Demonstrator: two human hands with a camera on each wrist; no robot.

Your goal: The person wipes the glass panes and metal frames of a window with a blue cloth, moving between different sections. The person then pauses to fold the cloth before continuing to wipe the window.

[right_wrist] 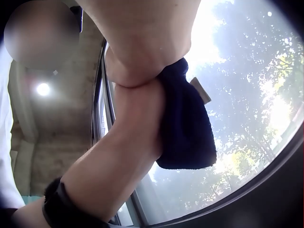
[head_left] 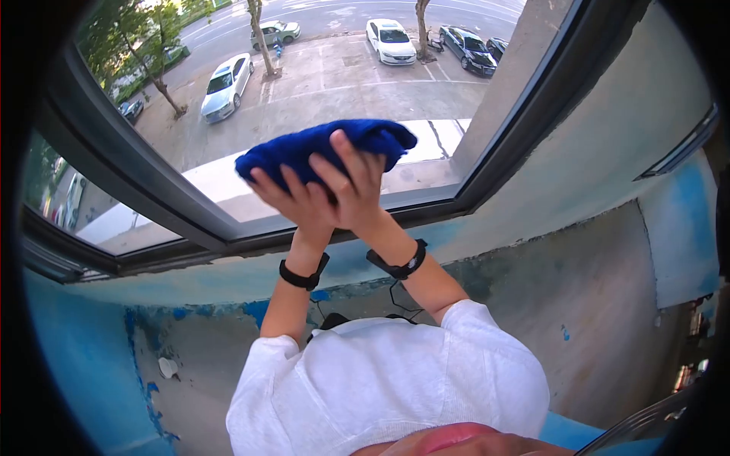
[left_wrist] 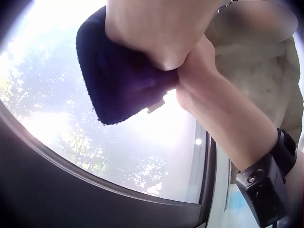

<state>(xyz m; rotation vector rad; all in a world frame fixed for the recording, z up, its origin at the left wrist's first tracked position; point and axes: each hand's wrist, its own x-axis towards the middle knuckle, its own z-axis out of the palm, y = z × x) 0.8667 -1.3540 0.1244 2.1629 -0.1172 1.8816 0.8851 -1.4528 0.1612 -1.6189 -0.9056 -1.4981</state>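
At the window (head_left: 528, 125): one blue cloth (head_left: 306, 143), apparently folded; likely soft, light, unbreakable; best held flat-palmed across its middle. Left hand (head_left: 298, 202), right hand (head_left: 354, 188): fingers nearly straight, spread against it, pressing, not clenched.

Beside the hands (head_left: 353, 186), the pane (head_left: 334, 95) is free up to the dark frame (head_left: 530, 125).

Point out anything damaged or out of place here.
Ragged blue paint patches line the grey floor's edge below the dark window frame, suggesting flaking. A small white object on that floor, unidentifiable, may be litter. The fluffy royal-blue cloth touched by the left hand and right hand looks ordinary.
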